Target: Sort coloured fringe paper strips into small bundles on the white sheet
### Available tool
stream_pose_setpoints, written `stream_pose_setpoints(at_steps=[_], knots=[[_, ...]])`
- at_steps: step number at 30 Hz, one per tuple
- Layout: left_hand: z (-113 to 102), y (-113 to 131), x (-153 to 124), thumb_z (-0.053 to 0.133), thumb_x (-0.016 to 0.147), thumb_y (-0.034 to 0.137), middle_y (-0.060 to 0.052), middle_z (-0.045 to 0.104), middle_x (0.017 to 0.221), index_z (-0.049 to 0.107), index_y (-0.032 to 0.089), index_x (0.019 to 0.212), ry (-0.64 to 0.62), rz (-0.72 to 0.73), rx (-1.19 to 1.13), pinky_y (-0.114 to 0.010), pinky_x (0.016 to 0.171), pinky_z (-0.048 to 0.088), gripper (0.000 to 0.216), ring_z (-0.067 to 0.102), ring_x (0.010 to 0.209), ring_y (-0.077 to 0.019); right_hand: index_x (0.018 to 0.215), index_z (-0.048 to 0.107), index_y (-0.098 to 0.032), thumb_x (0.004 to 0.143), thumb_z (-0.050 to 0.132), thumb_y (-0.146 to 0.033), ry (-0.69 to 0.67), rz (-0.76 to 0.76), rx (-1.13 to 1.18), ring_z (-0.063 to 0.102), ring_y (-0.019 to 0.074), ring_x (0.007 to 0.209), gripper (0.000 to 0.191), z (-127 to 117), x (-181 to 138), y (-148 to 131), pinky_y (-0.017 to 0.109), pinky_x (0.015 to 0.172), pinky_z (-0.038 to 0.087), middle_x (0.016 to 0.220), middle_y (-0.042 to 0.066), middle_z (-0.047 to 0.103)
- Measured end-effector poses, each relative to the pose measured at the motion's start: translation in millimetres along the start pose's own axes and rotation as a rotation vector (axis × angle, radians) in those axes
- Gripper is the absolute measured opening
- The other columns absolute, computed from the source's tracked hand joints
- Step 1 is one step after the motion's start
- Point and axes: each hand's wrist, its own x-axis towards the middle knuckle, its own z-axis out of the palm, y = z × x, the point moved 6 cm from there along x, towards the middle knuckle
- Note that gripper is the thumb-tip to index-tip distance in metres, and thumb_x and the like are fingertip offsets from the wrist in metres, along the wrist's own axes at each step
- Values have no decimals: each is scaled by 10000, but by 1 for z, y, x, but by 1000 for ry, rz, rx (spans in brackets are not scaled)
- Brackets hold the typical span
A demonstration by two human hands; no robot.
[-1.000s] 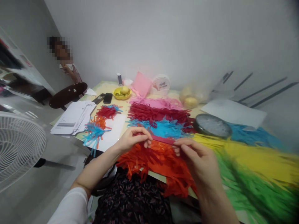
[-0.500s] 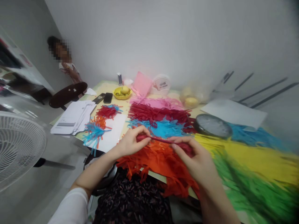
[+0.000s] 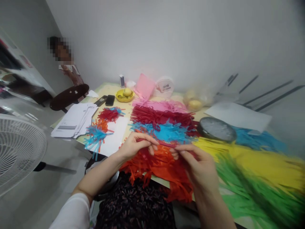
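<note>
My left hand [image 3: 135, 144] and my right hand [image 3: 195, 162] each pinch one end of a thin dark red paper strip [image 3: 164, 144], stretched between them above a heap of fringed orange paper [image 3: 162, 168] at the table's near edge. Both hands are closed on the strip. Behind it lie a blue fringed paper [image 3: 169, 131] and a dark red one [image 3: 159, 116]. Yellow [image 3: 257, 159] and green [image 3: 257, 190] fringed sheets spread to the right of my right hand.
A grey round lid [image 3: 215, 128], white sheets [image 3: 238, 115], a yellow fruit bowl [image 3: 125, 94], two phones [image 3: 106, 100], a pink paper, a white tub [image 3: 164, 85] and stacked documents [image 3: 75, 119] sit on the table. A fan [image 3: 19, 149] stands left. Another person stands by a dark chair [image 3: 69, 95].
My hands have turned and shifted slightly along the red strip; the right hand, which had curled over it, now pinches it with fingers raised. The person at the back left moved a little.
</note>
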Motion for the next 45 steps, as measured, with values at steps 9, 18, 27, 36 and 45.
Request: stream_pose_setpoints(at_steps=[9, 18, 27, 36, 45], knots=[[2, 47, -9, 619, 886, 304, -150, 706, 1207, 743, 162, 796, -290, 250, 574, -410, 1052, 434, 210, 619, 1188, -268, 779, 759, -261, 809, 601, -110, -141, -319, -366, 707, 153, 636, 220, 2, -7, -31, 241, 607, 573, 714, -3, 747], [23, 16, 4, 652, 881, 339, -78, 770, 784, 768, 132, 943, -501, -8, 673, -221, 708, 507, 245, 701, 731, -160, 827, 746, -251, 794, 559, -78, -429, -548, -514, 731, 160, 695, 257, 30, -13, -57, 242, 640, 579, 773, 13, 761], [13, 43, -4, 574, 911, 193, -49, 784, 901, 766, 267, 941, -183, 509, 1182, -501, 1155, 286, 208, 683, 937, -191, 1194, 697, -240, 844, 651, -319, -469, -193, -559, 722, 240, 1015, 362, 16, -1, -34, 352, 873, 582, 1142, 84, 747], [6, 36, -14, 565, 934, 204, -23, 755, 1135, 717, 315, 1116, -220, 762, 1294, -543, 1205, 214, 262, 641, 1186, -204, 705, 707, -190, 799, 679, -564, -565, 206, -162, 571, 132, 508, 387, 50, 9, 5, 252, 508, 468, 600, 33, 692], [-2, 11, -4, 583, 917, 260, -54, 775, 985, 770, 264, 968, 257, 662, 905, -499, 1144, 334, 194, 670, 1070, -209, 844, 734, -213, 734, 760, -497, -302, 149, 14, 661, 174, 554, 306, 52, 11, 6, 320, 619, 552, 579, 20, 708]])
